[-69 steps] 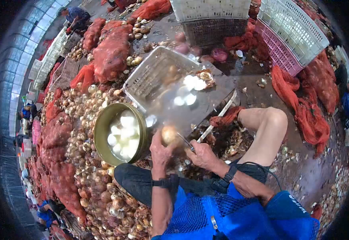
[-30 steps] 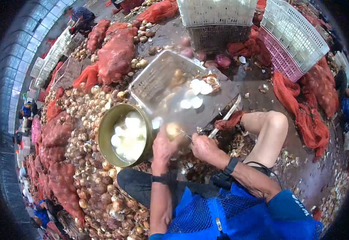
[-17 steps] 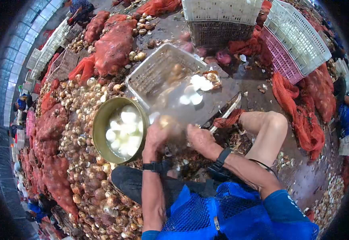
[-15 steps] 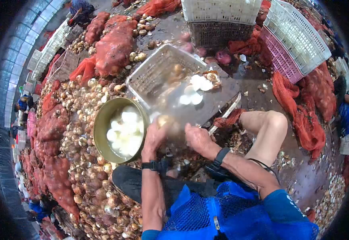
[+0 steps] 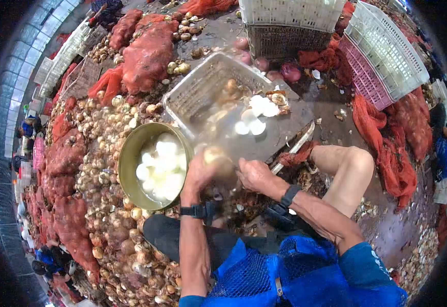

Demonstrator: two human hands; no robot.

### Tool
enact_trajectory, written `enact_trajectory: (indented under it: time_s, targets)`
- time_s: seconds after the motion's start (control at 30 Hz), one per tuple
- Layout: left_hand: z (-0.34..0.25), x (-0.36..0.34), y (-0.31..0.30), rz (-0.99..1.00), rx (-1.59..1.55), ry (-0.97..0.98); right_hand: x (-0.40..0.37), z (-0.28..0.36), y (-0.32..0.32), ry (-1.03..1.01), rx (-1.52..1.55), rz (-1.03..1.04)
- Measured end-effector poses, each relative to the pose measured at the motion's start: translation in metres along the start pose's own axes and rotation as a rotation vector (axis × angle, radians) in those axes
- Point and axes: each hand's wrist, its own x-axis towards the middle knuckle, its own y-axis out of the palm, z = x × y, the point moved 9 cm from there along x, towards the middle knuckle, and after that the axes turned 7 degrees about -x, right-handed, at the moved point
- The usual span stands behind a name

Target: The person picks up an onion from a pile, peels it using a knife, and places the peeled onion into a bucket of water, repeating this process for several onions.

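Observation:
My left hand (image 5: pixel 199 173) is closed around a pale onion (image 5: pixel 216 154), just right of the olive-green bucket (image 5: pixel 123 153). Peeled white onions (image 5: pixel 163 166) fill much of that bucket. Facing it across a small gap, my right hand (image 5: pixel 258 175) has its fingers curled in, and what they grip is hidden by blur. Beyond both hands, a few peeled onions (image 5: pixel 254 113) lie on a dark flat surface (image 5: pixel 280 125) beside scraps of brown skin. A dirty white crate (image 5: pixel 190 77) lies against that surface, with some unpeeled onions inside; the lens blur covers part of it.
Loose unpeeled onions (image 5: pixel 111 204) cover the ground at left, bordered by full red mesh sacks (image 5: pixel 149 56). Stacked crates (image 5: pixel 290 36) stand ahead, with more crates (image 5: pixel 387 51) at right. Red netting (image 5: pixel 387 153) lies beyond my bent knee (image 5: pixel 354 163). Other people sit at the far left.
The view has shifted slightly. The onion in my left hand shows more clearly and sits a little further right. My right hand stays close to the same spot, fingers still curled.

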Motion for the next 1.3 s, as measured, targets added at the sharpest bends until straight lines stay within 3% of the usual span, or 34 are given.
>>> enact_trajectory:
  time_s: [0.13, 0.2, 0.23, 0.33, 0.37, 0.4, 0.47, 0.5, 0.63, 0.7, 0.73, 0.8, 0.87, 0.93, 0.97, 1.0, 1.07, 1.1, 1.13, 1.2, 1.27, 1.3]
  targets:
    - [-0.001, -0.007, 0.001, 0.021, -0.023, 0.008, 0.014, -0.021, 0.014, -0.039, 0.152, 0.099]
    - [0.01, -0.002, 0.003, 0.03, -0.002, -0.026, 0.02, -0.021, 0.014, -0.2, 0.398, 0.271]
    - [0.011, -0.002, 0.001, -0.013, 0.043, -0.018, 0.025, -0.026, 0.006, -0.236, 0.221, 0.259]
    - [0.002, -0.01, 0.001, 0.016, -0.004, 0.035, 0.025, -0.025, -0.001, -0.235, 0.149, 0.346]
    - [0.01, -0.012, 0.002, 0.025, -0.089, 0.003, 0.015, -0.035, -0.007, -0.088, 0.323, 0.361]
    - [0.013, -0.016, 0.003, 0.023, -0.087, 0.005, 0.011, -0.036, -0.002, -0.09, 0.323, 0.358]
    - [0.024, -0.025, 0.013, 0.06, -0.521, -0.063, 0.007, -0.055, -0.008, 0.037, 0.417, 0.065]
    - [0.018, -0.03, 0.011, 0.001, -0.444, -0.033, -0.001, -0.045, -0.023, 0.043, 0.392, -0.048]
    - [0.003, -0.049, 0.019, 0.082, -0.339, -0.037, -0.012, -0.034, -0.021, 0.1, 0.539, -0.166]
    - [-0.01, -0.061, 0.021, 0.067, -0.353, -0.03, -0.016, -0.034, -0.009, 0.206, 1.004, -0.112]
    - [-0.015, -0.067, 0.02, 0.053, -0.368, -0.029, -0.015, -0.031, -0.003, 0.2, 1.006, -0.107]
    - [0.002, -0.061, 0.022, 0.042, -0.208, 0.018, -0.02, -0.024, -0.038, 0.075, 0.49, -0.514]
    - [0.016, -0.069, 0.025, 0.023, -0.521, -0.062, -0.017, -0.028, -0.046, 0.124, 0.378, -0.439]
    - [0.016, -0.079, 0.03, -0.009, -0.602, -0.072, -0.014, -0.064, -0.046, 0.333, 0.404, -0.496]
    - [0.02, -0.082, 0.028, -0.041, -0.745, -0.074, -0.01, -0.077, -0.036, 0.375, 0.264, -0.396]
    - [0.023, -0.083, 0.027, -0.076, -0.891, -0.075, -0.013, -0.072, -0.035, 0.367, 0.264, -0.393]
    - [0.009, -0.083, 0.035, -0.049, -1.036, 0.039, -0.036, -0.065, -0.022, 0.37, 0.559, -0.394]
    - [0.01, -0.083, 0.041, -0.042, -1.141, -0.016, -0.04, -0.052, -0.014, 0.231, 0.496, -0.444]
    - [0.008, -0.083, 0.048, -0.032, -1.245, -0.072, -0.051, -0.031, -0.002, 0.423, 0.739, -0.07]
    - [-0.001, -0.08, 0.054, -0.01, -1.198, -0.018, -0.055, -0.029, 0.026, 0.48, 1.1, -0.015]
    - [0.009, -0.079, 0.047, -0.07, -0.779, -0.002, -0.055, -0.031, 0.031, 0.473, 1.108, -0.021]
    - [0.005, -0.076, 0.038, -0.093, -0.537, 0.121, -0.054, -0.029, 0.031, 0.456, 1.111, -0.025]
